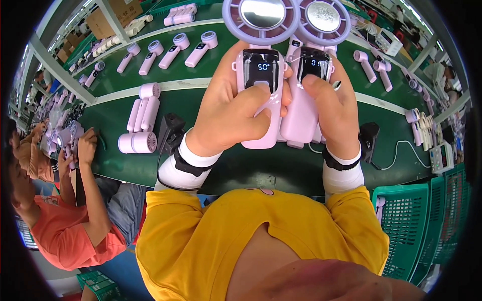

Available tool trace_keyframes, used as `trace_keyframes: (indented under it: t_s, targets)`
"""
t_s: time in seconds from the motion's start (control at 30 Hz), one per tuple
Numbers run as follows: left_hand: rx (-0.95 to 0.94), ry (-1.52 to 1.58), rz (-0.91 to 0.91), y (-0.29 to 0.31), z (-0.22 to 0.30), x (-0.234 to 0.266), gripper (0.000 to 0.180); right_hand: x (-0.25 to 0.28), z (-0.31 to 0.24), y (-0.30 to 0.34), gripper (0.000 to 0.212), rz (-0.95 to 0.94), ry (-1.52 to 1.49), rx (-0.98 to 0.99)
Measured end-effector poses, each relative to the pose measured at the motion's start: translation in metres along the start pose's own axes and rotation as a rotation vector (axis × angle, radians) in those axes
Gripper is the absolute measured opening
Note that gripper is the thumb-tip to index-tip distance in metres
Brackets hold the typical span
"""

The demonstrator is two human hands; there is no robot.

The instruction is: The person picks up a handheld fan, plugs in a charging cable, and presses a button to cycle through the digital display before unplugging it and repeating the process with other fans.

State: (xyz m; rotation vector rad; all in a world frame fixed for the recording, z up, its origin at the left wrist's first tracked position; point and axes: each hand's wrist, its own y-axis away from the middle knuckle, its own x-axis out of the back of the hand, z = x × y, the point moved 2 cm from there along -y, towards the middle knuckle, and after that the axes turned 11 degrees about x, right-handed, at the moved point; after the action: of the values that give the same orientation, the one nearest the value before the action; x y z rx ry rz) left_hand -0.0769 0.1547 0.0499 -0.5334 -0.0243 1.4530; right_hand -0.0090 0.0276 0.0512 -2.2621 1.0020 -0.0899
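**Head view: both grips were full**

The left hand point(231, 108) was wrapped around a pale purple fan point(260, 123), its thumb over the handle just below the lit display. The right hand point(334, 103) held a second fan point(299, 115) close beside it, thumb at the lower edge of its lit screen. Both were above the green bench point(241, 173). Outward, a black device point(172, 133) sat to the left, near a stacked fan bundle point(142, 115); another black device point(369, 140) sat to the right. Beyond, four fans point(173, 52) lay in a row. A green crate point(401, 226) stood at lower right; a co-worker point(75, 220) sat at left.
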Motion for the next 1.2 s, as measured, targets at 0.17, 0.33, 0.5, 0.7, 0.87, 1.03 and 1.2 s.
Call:
trace_keyframes:
  t_s: [0.17,0.33,0.5,0.7,0.87,1.03,1.2]
  targets:
    - [0.036,-0.005,0.026,0.001,0.003,0.003,0.053,-0.005,-0.003,0.000,0.021,-0.031,0.015,0.017]
    - [0.026,0.015,0.014,0.002,0.005,0.007,0.053,-0.013,-0.007,0.000,0.019,-0.018,0.005,0.045]
    - [0.030,0.030,0.020,0.005,0.008,0.011,0.053,-0.018,-0.005,-0.002,0.020,-0.039,0.005,0.076]
    - [-0.005,0.007,0.003,0.007,0.009,0.016,0.052,-0.023,-0.003,-0.003,0.023,-0.037,0.025,0.116]
    - [-0.008,0.048,0.058,0.010,0.012,0.017,0.052,-0.021,0.006,-0.004,0.024,-0.055,0.156,0.169]
    - [0.017,0.026,0.010,0.011,0.016,0.022,0.053,-0.032,0.003,-0.006,0.024,-0.079,-0.005,0.125]
    - [0.029,0.019,0.038,0.014,0.018,0.025,0.055,-0.038,0.002,-0.006,0.025,-0.074,0.038,0.142]
